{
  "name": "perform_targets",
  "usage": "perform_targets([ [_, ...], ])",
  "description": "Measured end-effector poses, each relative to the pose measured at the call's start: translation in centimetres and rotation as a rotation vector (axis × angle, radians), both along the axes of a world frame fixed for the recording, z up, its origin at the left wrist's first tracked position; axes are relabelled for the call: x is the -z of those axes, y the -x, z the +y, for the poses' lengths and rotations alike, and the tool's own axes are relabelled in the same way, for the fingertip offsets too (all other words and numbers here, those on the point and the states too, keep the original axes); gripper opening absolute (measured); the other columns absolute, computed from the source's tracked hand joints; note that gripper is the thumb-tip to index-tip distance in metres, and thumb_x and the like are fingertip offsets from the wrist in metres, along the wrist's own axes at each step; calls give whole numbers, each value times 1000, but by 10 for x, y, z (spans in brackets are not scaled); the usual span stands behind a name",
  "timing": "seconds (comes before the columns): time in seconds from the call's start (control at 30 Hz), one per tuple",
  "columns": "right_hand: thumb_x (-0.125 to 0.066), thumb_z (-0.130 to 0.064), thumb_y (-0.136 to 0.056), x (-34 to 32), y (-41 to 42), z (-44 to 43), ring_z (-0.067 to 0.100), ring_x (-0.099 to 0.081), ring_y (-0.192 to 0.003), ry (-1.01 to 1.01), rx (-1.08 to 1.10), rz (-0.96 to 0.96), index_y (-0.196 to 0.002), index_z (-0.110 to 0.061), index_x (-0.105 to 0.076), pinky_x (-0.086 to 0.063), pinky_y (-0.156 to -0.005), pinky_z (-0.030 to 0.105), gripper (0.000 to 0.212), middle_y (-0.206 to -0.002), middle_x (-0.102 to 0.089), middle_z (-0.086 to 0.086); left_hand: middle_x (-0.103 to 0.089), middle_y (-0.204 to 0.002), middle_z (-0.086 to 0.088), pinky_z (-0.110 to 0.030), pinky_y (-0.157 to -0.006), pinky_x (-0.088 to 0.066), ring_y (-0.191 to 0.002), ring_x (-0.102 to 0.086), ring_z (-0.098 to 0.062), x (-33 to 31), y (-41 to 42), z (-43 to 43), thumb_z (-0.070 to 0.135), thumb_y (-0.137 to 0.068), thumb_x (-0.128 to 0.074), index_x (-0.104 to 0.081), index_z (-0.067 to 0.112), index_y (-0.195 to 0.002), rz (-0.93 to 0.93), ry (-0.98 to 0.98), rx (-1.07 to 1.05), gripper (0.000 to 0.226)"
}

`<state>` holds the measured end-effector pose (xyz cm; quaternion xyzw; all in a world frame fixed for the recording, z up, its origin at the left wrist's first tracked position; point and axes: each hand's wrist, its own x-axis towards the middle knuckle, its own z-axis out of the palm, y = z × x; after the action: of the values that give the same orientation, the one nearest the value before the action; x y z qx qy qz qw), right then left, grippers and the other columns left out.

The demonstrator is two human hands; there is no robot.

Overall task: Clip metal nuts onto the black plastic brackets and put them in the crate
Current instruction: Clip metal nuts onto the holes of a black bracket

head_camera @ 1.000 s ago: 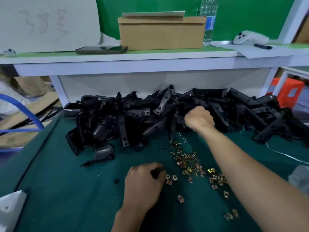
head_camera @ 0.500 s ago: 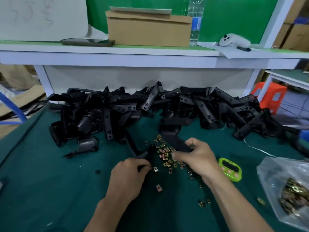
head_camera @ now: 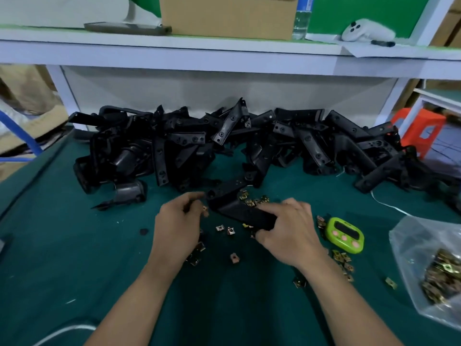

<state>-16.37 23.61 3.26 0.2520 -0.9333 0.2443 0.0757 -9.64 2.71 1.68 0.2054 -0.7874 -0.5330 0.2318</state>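
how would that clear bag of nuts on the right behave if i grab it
Probably floppy: the plastic bag is thin and crumpled. Likely heavy for its size, with metal nuts heaped inside and apt to shift.

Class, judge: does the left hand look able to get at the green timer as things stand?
Probably not: the right hand, gripping the black bracket, lies between the green timer and the left hand pinching a nut.

Right hand [head_camera: 287, 228] has pulled the bracket [head_camera: 239, 208] closer; left hand [head_camera: 178, 226] now pinches a nut [head_camera: 205, 209]
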Motion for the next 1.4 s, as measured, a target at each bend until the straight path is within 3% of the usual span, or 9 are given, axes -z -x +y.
perform_targets([
  [0.13,-74,-32,-68,-3,4,8,8,-38,-106,-15,-96,-47,-103,-41,-73,-14,-98,20,36,-90,-56,-26,-66,-59,-4,-19,-47,-48,-48,-56,-11,-3,-4,-7,14,-101,-62,-77,15,-100,28,-417,79,15],
  [0.23,-64,-42,-63,-1,4,6,14,-38,-109,91,-57,-76,-104,-44,-72,-23,-98,24,41,-96,-55,-18,-72,-73,-12,-19,-60,-57,-63,-70,-15,-7,-7,-7,18,-84,-75,-73,2,-105,109,-706,211,26],
  [0.33,-68,-34,-67,2,1,1,18,-43,-106,289,18,-70,-103,-36,-74,-34,-89,30,37,-93,-53,-14,-77,-91,-15,-19,-69,-59,-83,-77,-19,-8,-7,-8,11,-71,-78,-72,1,-107,148,-795,242,38],
  [0.5,-76,-16,-72,6,-4,-6,16,-49,-103,14,1,117,-109,-28,-72,-26,-98,24,39,-92,-63,-13,-78,-90,-10,-21,-72,-60,-83,-75,-16,-8,-6,-7,-8,-86,-68,-73,4,-107,118,-776,220,25],
  [0.7,-58,10,-54,8,-11,-16,11,-39,-77,-51,-14,240,-75,-27,-48,-24,-100,24,43,-69,-38,-20,-77,-88,-9,-27,-71,-62,-76,-74,-16,-9,-6,-4,-4,-84,-67,-74,5,-105,99,-815,256,24],
  [0.83,-56,18,-53,12,1,-4,21,-54,-89,-121,-6,221,-85,-16,-73,-11,-105,19,50,-78,-61,-8,-78,-89,-10,-20,-67,-58,-78,-75,-16,-13,-10,-3,7,-74,-77,-80,11,-97,105,-761,242,23],
  [1.03,-57,15,-57,12,9,-1,21,-53,-90,-183,-12,184,-91,-18,-75,-15,-103,22,51,-76,-45,-15,-78,-84,-8,-21,-66,-58,-75,-74,-15,-18,-12,4,32,-71,-78,-83,18,-86,68,-656,342,21],
  [1.23,-57,13,-64,7,7,-3,19,-51,-87,-226,-35,242,-85,-20,-73,-11,-105,19,42,-74,-56,-8,-72,-72,0,-14,-54,-49,-62,-66,-6,-21,-17,13,35,-85,-68,-82,16,-77,-4,-585,436,24],
  [1.4,-56,10,-70,2,3,-2,18,-50,-89,-274,-63,284,-90,-24,-75,-15,-108,25,43,-77,-57,-10,-74,-78,-9,-17,-54,-51,-63,-67,-11,-23,-17,9,39,-82,-70,-81,6,-87,-27,-614,436,35],
])
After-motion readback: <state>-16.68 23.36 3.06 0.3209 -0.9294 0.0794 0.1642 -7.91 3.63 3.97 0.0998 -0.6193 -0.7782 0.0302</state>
